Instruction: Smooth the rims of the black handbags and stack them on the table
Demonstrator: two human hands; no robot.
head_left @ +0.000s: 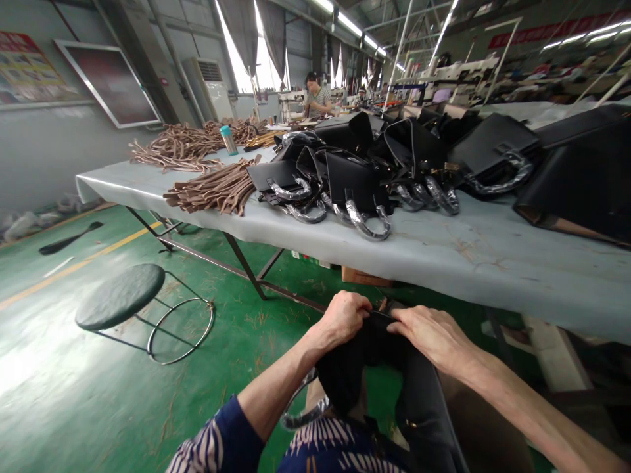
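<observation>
A black handbag (pixel 424 407) hangs in front of my body, below the table's front edge. My left hand (pixel 345 314) is closed on the bag's upper edge, its fingers pinching the black material. A short gap to the right, my right hand (pixel 419 328) grips the same edge between thumb and fingers. One plastic-wrapped handle (pixel 305 414) of the bag sticks out at the left, under my left forearm. The bag's lower part runs out of view at the bottom.
A long table (pixel 444 256) with a grey cover spans the view. On it lie several black handbags (pixel 352 180), bundles of brown strips (pixel 214 189) and a turquoise-capped bottle (pixel 229 140). A round stool (pixel 123 295) stands at left. Another person (pixel 318 98) sits at the back.
</observation>
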